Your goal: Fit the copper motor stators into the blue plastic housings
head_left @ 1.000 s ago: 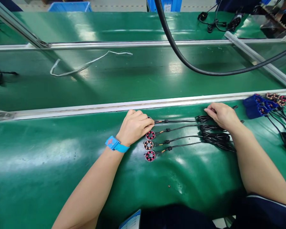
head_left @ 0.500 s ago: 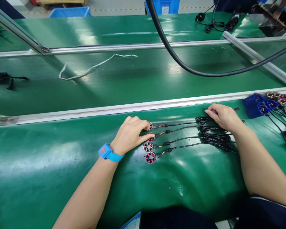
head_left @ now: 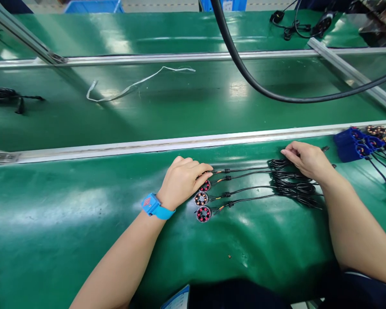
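Observation:
Several small round motor stators with copper windings lie in a column, each wired to a black cable running right. My left hand (head_left: pixel 187 178), wearing a blue wrist strap (head_left: pixel 156 207), pinches the top stator, which its fingers hide. Below it are a red-wound stator (head_left: pixel 205 186), a copper-coloured stator (head_left: pixel 201 198) and another red-wound stator (head_left: pixel 203 213). The cables end in tied black bundles (head_left: pixel 292 182). My right hand (head_left: pixel 309 159) has curled fingers at the topmost cable bundle (head_left: pixel 278 164), partly covering it.
Blue cylindrical holders (head_left: pixel 350 143) with more wired stators stand at the right. A white metal rail (head_left: pixel 148 146) runs behind my hands. A thick black cable (head_left: pixel 244 75) hangs across the upper view. A white strip (head_left: pixel 125 91) and black cords (head_left: pixel 3 95) lie beyond the rail.
My left hand has shifted slightly right, its fingers now closed together over the top stator, which showed before. My right hand stays at the top cable bundle. The view has shifted slightly.

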`<control>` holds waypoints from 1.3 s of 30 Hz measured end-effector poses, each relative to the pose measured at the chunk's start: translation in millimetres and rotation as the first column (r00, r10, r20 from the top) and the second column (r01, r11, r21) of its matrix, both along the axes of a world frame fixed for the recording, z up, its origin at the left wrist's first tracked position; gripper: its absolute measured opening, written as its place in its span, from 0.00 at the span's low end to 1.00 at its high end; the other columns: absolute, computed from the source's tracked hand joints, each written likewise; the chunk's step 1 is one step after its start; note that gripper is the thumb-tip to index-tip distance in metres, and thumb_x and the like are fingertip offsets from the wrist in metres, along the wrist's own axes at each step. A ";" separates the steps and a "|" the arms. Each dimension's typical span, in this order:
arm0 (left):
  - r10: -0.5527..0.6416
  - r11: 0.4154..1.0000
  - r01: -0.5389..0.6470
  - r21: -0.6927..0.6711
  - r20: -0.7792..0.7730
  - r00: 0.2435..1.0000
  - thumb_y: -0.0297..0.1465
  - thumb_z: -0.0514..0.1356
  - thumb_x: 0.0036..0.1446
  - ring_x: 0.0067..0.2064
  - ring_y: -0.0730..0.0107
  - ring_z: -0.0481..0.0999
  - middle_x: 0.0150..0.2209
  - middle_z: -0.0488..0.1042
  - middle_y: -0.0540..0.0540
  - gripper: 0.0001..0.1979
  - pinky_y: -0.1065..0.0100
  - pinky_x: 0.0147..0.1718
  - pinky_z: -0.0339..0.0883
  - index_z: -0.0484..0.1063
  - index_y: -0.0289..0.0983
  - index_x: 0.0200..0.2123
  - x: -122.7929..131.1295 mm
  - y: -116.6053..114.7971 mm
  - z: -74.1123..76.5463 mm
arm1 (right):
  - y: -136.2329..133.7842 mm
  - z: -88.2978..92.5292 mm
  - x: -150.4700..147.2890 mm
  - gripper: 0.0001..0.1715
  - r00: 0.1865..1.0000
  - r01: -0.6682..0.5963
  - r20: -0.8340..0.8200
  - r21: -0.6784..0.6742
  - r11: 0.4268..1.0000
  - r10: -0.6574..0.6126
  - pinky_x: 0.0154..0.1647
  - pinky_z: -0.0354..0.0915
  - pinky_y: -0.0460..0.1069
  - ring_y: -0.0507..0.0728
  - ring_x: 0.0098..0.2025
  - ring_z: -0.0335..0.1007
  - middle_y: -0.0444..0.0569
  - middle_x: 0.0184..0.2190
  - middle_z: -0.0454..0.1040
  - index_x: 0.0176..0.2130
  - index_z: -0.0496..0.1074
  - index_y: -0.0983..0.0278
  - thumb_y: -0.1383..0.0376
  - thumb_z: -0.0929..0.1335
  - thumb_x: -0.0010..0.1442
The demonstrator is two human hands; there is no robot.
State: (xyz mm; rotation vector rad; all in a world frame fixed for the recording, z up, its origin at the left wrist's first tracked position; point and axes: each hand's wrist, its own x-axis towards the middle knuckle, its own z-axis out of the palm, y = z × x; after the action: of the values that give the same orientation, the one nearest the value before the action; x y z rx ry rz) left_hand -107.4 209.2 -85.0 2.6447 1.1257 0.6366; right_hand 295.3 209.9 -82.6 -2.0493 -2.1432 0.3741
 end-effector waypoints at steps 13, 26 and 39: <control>-0.012 0.982 0.031 -0.184 0.109 0.994 0.37 0.63 0.64 0.37 0.67 0.72 0.33 0.77 0.50 0.08 0.64 0.38 0.61 0.73 0.39 0.38 -10.8 3.5 2.0 | -2.3 6.7 -1.8 0.20 0.984 -0.150 0.126 0.217 0.965 0.125 0.39 0.60 0.53 0.61 0.37 0.68 0.52 0.31 0.73 0.34 0.70 0.61 0.49 0.62 0.66; -0.156 0.968 0.141 -0.206 -0.058 0.986 0.42 0.53 0.70 0.50 0.62 0.73 0.51 0.77 0.48 0.14 0.59 0.49 0.61 0.76 0.42 0.45 -28.8 14.1 0.4 | 17.8 17.0 -185.1 0.17 0.804 -0.562 -0.280 -0.065 0.825 0.525 0.48 0.64 0.54 0.59 0.44 0.70 0.53 0.40 0.76 0.41 0.76 0.65 0.61 0.61 0.71; -0.121 0.991 0.127 0.045 -0.105 0.987 0.39 0.51 0.72 0.42 0.65 0.74 0.49 0.79 0.49 0.15 0.60 0.40 0.58 0.76 0.39 0.43 -19.5 9.2 7.9 | 19.6 5.0 -196.9 0.16 0.457 -0.357 -0.878 -0.328 0.875 -0.143 0.28 0.56 0.46 0.49 0.27 0.63 0.44 0.27 0.73 0.32 0.72 0.65 0.54 0.70 0.57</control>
State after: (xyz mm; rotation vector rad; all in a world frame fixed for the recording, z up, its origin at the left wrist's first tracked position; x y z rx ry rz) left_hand -126.9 218.3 -77.1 2.7935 0.9724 0.5184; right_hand 98.3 229.4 -77.6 -1.2651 -1.5182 1.7173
